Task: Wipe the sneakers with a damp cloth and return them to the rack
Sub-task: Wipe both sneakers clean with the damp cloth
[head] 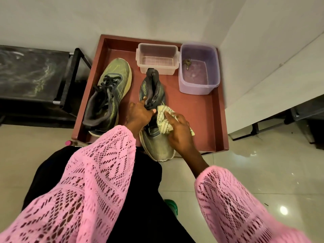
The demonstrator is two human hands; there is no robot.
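Two grey-green sneakers are on a red-brown tray point(215, 120). One sneaker point(108, 95) lies at the tray's left side with its toe pointing away. The other sneaker point(156, 146) lies in the middle, its toe pointing toward me and past the tray's front edge. My left hand point(140, 114) grips this sneaker at its collar and tongue. My right hand point(177, 130) presses a white-and-yellow cloth point(164, 120) on the sneaker's laces and upper. The black shoe rack point(35, 76) stands to the left of the tray.
At the tray's back stand a clear plastic box point(157, 58) and a purple tub point(199, 69) holding water and a key. White walls enclose the corner behind. Glossy tiled floor lies around, and a green object point(172, 206) is near my lap.
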